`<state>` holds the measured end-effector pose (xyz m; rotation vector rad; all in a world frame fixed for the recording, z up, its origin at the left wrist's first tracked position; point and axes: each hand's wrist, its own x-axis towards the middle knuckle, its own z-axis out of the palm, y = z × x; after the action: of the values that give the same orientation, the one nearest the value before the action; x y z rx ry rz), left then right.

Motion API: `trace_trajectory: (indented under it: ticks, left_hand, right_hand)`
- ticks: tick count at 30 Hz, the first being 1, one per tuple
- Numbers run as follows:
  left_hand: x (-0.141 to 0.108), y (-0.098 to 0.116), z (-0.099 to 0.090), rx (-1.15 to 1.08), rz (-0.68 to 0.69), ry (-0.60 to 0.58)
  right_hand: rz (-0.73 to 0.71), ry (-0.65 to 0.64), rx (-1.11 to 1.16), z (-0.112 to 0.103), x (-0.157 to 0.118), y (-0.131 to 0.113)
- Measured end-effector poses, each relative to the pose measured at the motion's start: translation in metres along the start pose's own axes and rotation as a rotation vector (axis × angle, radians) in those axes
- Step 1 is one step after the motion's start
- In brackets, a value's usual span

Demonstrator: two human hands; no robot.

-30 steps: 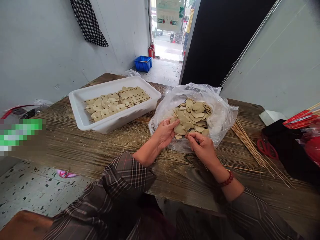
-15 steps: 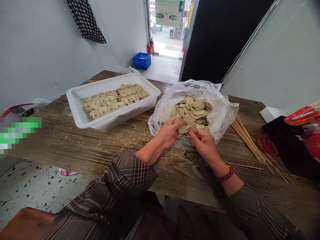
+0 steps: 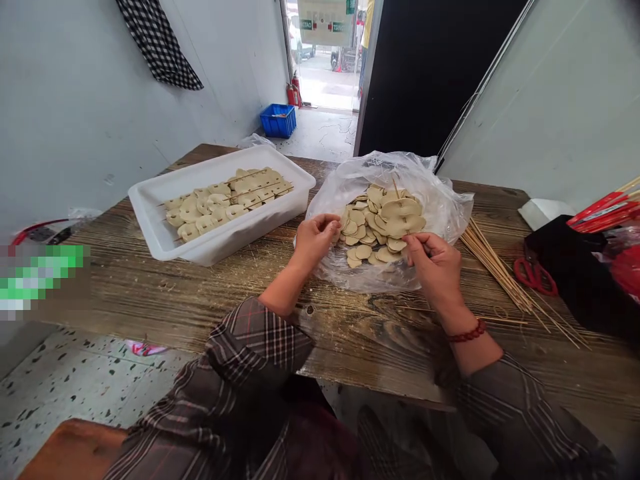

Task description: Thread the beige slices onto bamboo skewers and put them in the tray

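Note:
My right hand [image 3: 437, 267] pinches the lower end of a bamboo skewer [image 3: 395, 189]. A few flat, beige round slices [image 3: 401, 219] are threaded on it, just beyond my fingertips. To the left, my left hand [image 3: 317, 239] is closed, thumb and fingers together at the left edge of the loose slices; what they hold, if anything, cannot be made out. Under and between both hands, many loose round slices [image 3: 364, 251] lie heaped on an opened clear plastic bag [image 3: 453, 207].
A white plastic tub [image 3: 220, 250] at the left holds skewered slices. Bare bamboo skewers [image 3: 493, 267] lie to the right of the bag, beside red-handled scissors [image 3: 535, 275] and a black box [image 3: 575, 293]. Everything stands on a wooden table [image 3: 240, 293]. A blue crate [image 3: 279, 121] sits on the floor beyond.
My left hand has left the skewered slices and moved left to the pile's edge. The right hand has shifted right, still with the skewer, which now points up and away.

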<state>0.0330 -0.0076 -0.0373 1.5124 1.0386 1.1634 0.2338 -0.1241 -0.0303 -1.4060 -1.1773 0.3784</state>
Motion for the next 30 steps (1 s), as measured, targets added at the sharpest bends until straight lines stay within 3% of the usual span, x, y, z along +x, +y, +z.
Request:
trace_trajectory:
  ticks: [6,13,16,21,23,25,28,30]
  left_hand:
    - [0.009,-0.003,-0.015,0.481,0.200,0.110]
    - [0.000,0.000,-0.009,1.039,0.349,-0.145]
    - [-0.002,-0.003,-0.010,1.182,0.335,-0.159]
    - [0.001,-0.003,-0.022,1.225,0.188,-0.050]
    - [0.001,-0.001,-0.022,1.184,0.224,-0.015]
    - [0.001,0.002,-0.016,1.117,0.345,-0.010]
    - [0.003,0.006,0.000,1.013,0.519,-0.134]
    - [0.007,0.006,0.011,1.028,0.528,-0.230]
  right_hand:
    - [0.009,-0.032,0.000,0.002,-0.002,-0.001]
    - [0.006,-0.074,-0.071,0.005,-0.006,-0.003]
    - [0.009,-0.073,-0.062,0.005,-0.006,-0.002]
    - [0.018,-0.073,-0.053,0.004,-0.004,-0.002]
    - [0.011,-0.077,-0.063,0.004,-0.003,-0.002]
    - [0.002,-0.084,-0.070,0.005,-0.003,-0.003]
    - [-0.013,-0.078,-0.075,0.007,-0.002,-0.003]
    - [-0.022,-0.072,-0.076,0.007,-0.001,-0.003]
